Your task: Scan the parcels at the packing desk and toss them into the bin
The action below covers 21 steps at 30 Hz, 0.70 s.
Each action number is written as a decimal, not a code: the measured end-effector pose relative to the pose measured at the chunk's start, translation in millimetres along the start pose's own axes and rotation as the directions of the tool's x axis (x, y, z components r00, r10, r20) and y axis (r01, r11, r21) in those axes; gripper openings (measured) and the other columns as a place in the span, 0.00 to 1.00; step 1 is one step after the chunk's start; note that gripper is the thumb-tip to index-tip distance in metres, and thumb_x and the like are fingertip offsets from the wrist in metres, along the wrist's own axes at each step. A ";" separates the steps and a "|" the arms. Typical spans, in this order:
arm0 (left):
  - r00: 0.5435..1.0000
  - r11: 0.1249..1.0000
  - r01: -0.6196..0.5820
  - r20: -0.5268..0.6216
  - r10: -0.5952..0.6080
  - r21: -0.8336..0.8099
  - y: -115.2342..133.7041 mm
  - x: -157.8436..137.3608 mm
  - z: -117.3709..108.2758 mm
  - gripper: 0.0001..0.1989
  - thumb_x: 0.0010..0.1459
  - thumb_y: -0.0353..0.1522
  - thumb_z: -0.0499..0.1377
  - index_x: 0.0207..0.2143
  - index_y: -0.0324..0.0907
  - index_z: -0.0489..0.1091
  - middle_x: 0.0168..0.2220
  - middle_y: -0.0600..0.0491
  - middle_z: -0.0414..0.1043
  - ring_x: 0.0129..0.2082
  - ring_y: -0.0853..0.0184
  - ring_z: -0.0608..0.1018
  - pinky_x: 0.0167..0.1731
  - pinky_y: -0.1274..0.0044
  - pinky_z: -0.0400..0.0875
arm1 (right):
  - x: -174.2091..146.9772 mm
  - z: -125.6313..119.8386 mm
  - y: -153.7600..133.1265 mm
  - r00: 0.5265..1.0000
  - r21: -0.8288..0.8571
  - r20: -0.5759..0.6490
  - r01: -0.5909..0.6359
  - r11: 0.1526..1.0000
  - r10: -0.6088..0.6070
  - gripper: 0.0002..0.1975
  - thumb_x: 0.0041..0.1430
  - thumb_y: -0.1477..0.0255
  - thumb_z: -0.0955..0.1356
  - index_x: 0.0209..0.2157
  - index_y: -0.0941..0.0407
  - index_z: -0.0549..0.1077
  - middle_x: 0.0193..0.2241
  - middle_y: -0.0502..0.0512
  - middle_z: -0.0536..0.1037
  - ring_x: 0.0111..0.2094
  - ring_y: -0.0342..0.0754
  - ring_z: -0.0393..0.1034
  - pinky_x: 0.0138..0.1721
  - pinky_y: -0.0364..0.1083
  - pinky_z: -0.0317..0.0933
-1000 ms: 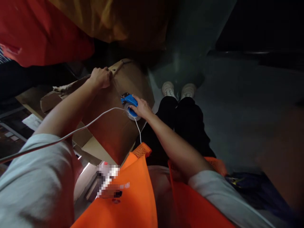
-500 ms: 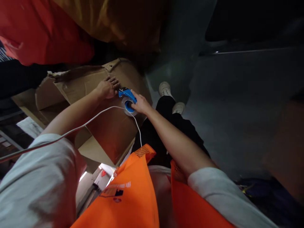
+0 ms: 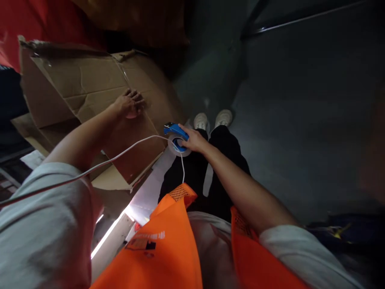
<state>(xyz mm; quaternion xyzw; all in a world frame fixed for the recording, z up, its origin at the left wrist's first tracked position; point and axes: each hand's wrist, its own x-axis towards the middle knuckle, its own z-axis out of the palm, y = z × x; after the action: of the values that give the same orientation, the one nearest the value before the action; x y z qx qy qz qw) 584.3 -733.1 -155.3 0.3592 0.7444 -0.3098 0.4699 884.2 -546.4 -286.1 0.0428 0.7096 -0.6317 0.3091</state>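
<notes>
My right hand [image 3: 194, 139] is closed around a blue tape dispenser [image 3: 175, 129] that carries a roll of clear tape [image 3: 172, 147]. The dispenser is held above my thigh, just off the near edge of a large cardboard box [image 3: 102, 80]. On the box's side lies my left hand [image 3: 130, 105], palm down with its fingers stretched out and holding nothing. The box is creased, with flaps standing open toward the left. A white cable [image 3: 132, 144] crosses in front of the box and passes over the tape roll.
A red bag [image 3: 57, 24] and a brownish-yellow one [image 3: 144, 20] stand behind the box. My shoes [image 3: 224, 118] are on the grey floor [image 3: 288, 120]. Dark blue material [image 3: 351, 228] lies at the lower right, and a dark object with a metal edge [image 3: 300, 20] is at upper right.
My right hand has drawn the tape dispenser away from the left hand, toward me and to the right. The left hand stays on the box. The view has shifted and my feet now stand side by side.
</notes>
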 end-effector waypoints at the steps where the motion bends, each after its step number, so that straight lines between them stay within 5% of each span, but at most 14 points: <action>1: 1.000 1.000 -0.015 0.010 0.015 0.023 0.1 -2.9 3.5 0.31 0.69 0.36 0.55 0.71 0.35 0.61 0.75 0.42 0.53 0.75 0.53 0.52 0.73 0.58 0.37 | -2.1 1.8 -0.4 1.000 0.000 0.009 -0.014 1.000 0.014 0.46 0.57 0.70 0.71 0.75 0.56 0.57 0.54 0.65 0.78 0.52 0.60 0.75 0.58 0.56 0.67; 6: 0.998 0.995 -0.044 0.039 0.041 0.090 5.9 -14.0 18.9 0.31 0.70 0.34 0.55 0.71 0.30 0.59 0.73 0.39 0.57 0.73 0.55 0.56 0.72 0.61 0.43 | -14.4 13.7 2.0 1.000 0.026 0.015 -0.018 1.000 0.018 0.46 0.57 0.69 0.72 0.75 0.56 0.58 0.51 0.64 0.79 0.50 0.61 0.75 0.56 0.56 0.68; 12: 0.952 0.970 -0.244 0.196 0.236 0.014 44.7 -21.4 49.5 0.25 0.73 0.34 0.53 0.69 0.40 0.64 0.71 0.47 0.63 0.70 0.60 0.62 0.70 0.62 0.50 | -30.3 35.1 14.1 0.998 0.120 0.053 0.023 0.992 -0.029 0.44 0.57 0.70 0.73 0.74 0.57 0.60 0.52 0.65 0.79 0.48 0.58 0.76 0.56 0.56 0.69; 21: 0.997 0.993 -0.071 0.006 0.071 -0.097 39.5 -11.2 59.4 0.25 0.74 0.34 0.58 0.68 0.33 0.61 0.71 0.43 0.62 0.67 0.62 0.65 0.69 0.58 0.57 | -16.4 10.3 4.0 0.996 0.027 -0.039 0.078 0.997 -0.076 0.44 0.56 0.74 0.72 0.74 0.57 0.60 0.60 0.66 0.76 0.57 0.60 0.74 0.61 0.57 0.66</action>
<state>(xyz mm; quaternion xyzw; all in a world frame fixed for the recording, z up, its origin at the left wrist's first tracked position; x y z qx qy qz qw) 648.7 -761.6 -171.6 0.3609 0.7431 -0.2582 0.5009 903.2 -549.8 -281.6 0.0319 0.7075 -0.6522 0.2702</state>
